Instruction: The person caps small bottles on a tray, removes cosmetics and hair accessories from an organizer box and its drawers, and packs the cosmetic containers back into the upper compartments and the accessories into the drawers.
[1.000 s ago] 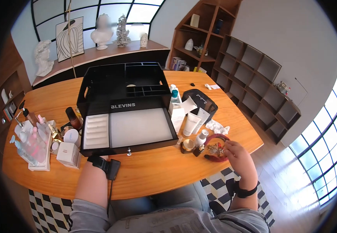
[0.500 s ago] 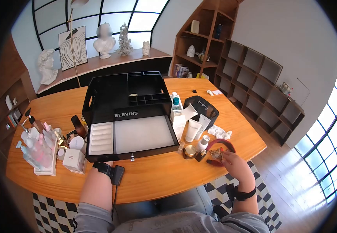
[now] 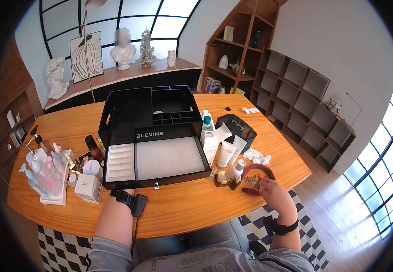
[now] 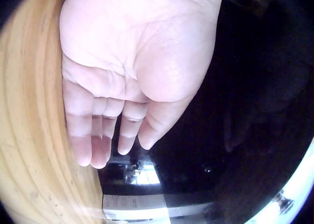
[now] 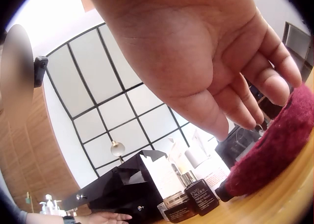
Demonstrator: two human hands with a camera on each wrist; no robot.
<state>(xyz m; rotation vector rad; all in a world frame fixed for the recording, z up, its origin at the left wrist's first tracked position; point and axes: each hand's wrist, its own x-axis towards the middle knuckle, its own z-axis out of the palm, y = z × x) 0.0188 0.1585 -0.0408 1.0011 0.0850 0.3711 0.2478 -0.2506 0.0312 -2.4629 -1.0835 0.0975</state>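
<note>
Dark red and fuzzy, the headband (image 3: 267, 169) is lying on the wooden surface (image 3: 169, 213), curving around a cluster of small ornaments (image 3: 253, 180). I am holding my right grip (image 3: 274, 194) just inside its near edge, with the fingertips resting at the ornaments; the fingers are bending loosely, and I cannot tell whether they are closing on one. Just beside the headband, a dark dropper bottle (image 3: 235, 182), a gold-lidded jar (image 3: 222, 178) and a white bottle (image 3: 238, 168) are standing together. Behind them I am seeing white tubes (image 3: 226, 154), a black mesh bag (image 3: 247, 131) and a crumpled white tissue (image 3: 257, 157). Toward the middle, the black BLEVINS organizer (image 3: 128, 134) is standing with its drawer (image 3: 183, 179) jutting toward me, showing a pale lining and padded rolls. I am keeping my left grip (image 4: 127, 72) by the drawer's dark front, palm showing, fingers extending loosely and holding nothing. Farther left, a white box (image 3: 88, 188) is sitting near a white tray (image 3: 56, 199) that is carrying clear and pink bottles (image 3: 50, 177).
</note>
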